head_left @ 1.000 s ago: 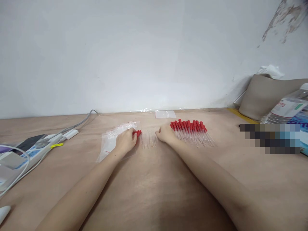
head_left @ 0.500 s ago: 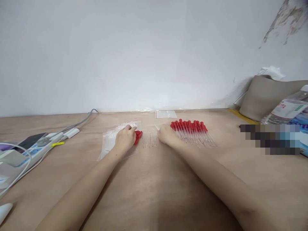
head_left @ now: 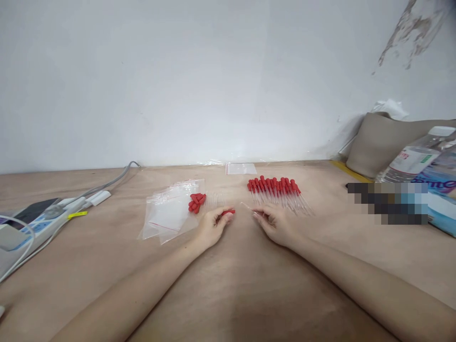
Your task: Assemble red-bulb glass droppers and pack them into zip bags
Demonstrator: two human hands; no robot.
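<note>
My left hand (head_left: 213, 227) pinches a small red rubber bulb (head_left: 230, 212) between thumb and fingers. My right hand (head_left: 273, 222) holds a thin clear glass tube (head_left: 247, 206) with its tip pointing toward the bulb; the two hands are close together above the wooden table (head_left: 228, 285). A small pile of loose red bulbs (head_left: 196, 201) lies on the edge of clear zip bags (head_left: 167, 213) to the left. Loose glass tubes (head_left: 213, 198) lie just behind my left hand. A row of several assembled droppers with red bulbs (head_left: 278, 190) lies behind my right hand.
A power strip with grey cables and a phone (head_left: 46, 216) lies at the left. One more small zip bag (head_left: 241, 168) rests near the wall. At the right stand a water bottle (head_left: 415, 159), a beige bag (head_left: 384, 140) and a blue pack (head_left: 441, 199).
Both hands drew back from the piles toward me. The left came away from the red bulbs holding one; the right lifted a glass tube. The bulb pile now lies uncovered.
</note>
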